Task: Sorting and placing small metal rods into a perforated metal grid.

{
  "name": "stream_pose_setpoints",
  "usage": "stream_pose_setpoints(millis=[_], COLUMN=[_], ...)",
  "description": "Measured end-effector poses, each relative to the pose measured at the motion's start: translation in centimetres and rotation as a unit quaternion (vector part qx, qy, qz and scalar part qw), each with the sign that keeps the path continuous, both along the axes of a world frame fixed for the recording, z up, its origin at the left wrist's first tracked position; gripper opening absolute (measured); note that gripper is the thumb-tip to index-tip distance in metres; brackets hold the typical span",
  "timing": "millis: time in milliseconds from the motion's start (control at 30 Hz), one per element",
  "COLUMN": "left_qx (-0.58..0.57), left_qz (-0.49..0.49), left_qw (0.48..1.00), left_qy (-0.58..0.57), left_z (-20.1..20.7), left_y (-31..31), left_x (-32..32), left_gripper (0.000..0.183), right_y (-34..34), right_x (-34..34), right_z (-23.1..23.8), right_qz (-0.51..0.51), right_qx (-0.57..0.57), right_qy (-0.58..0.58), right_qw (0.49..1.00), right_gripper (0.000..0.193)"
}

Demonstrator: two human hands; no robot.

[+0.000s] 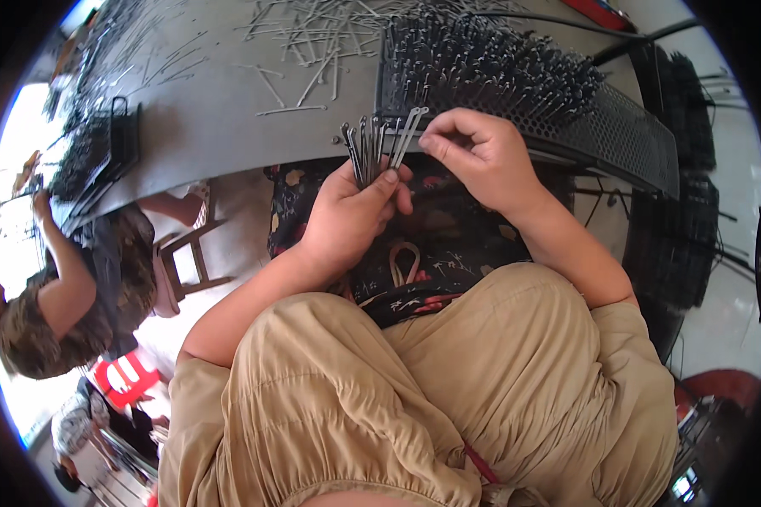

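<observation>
My left hand is closed around a fanned bundle of thin metal rods with small looped ends, held upright in front of the table edge. Most rods are dark; a couple of paler ones lean out to the right. Close beside the pale rods is my right hand, its thumb and forefinger curled into a pinch. Whatever those fingertips hold, if anything, is too small to make out. Just beyond both hands, a perforated black metal tray is packed with many similar dark rods standing on end.
Loose pale rods lie scattered over the grey metal table. At the left, another person works by a dark rack of rods. A wooden stool stands below. Dark stacked racks are on the right.
</observation>
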State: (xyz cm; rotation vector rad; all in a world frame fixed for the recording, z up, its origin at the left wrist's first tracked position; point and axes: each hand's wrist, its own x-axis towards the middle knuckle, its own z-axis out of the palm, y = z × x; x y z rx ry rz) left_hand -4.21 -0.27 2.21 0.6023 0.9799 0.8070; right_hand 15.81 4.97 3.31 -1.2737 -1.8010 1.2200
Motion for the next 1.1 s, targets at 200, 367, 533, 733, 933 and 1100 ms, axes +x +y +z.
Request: stream_pose_setpoints(millis=[200, 367, 533, 733, 933, 1100], left_qx=[0.025, 0.031, 0.035, 0.044, 0.023, 0.021], left_qz=[0.067, 0.095, 0.095, 0.079, 0.052, 0.034], left_qw=[0.997, 0.994, 0.992, 0.993, 0.996, 0.996], left_qy=[0.027, 0.052, 0.076, 0.082, 0.065, 0.080], left_z=[2.6, 4.6, 6.2, 4.4, 2.1, 0.5], left_y=[-2.4, -3.7, -3.7, -2.9, -2.3, -1.9], left_x=[0.8, 2.4, 3.5, 5.0, 6.2, 6.1], left_gripper=[0.011, 0.012, 0.014, 0.015, 0.011, 0.012], right_y=[0.1, 0.3, 0.0, -0.1, -0.8, -1.4], right_x=[-0.9, 0.4, 1.6, 2.7, 3.6, 4.0], right_z=[0.7, 1.7, 2.4, 1.1, -1.5, -2.7], right_qz=[0.148, 0.209, 0.209, 0.154, 0.096, 0.078], right_qx=[-0.122, -0.133, -0.135, -0.113, -0.138, -0.184], right_qy=[0.109, 0.156, 0.213, 0.215, 0.218, 0.279], right_qw=[0.975, 0.956, 0.945, 0.958, 0.961, 0.939], right_gripper=[0.011, 0.012, 0.011, 0.009, 0.006, 0.004])
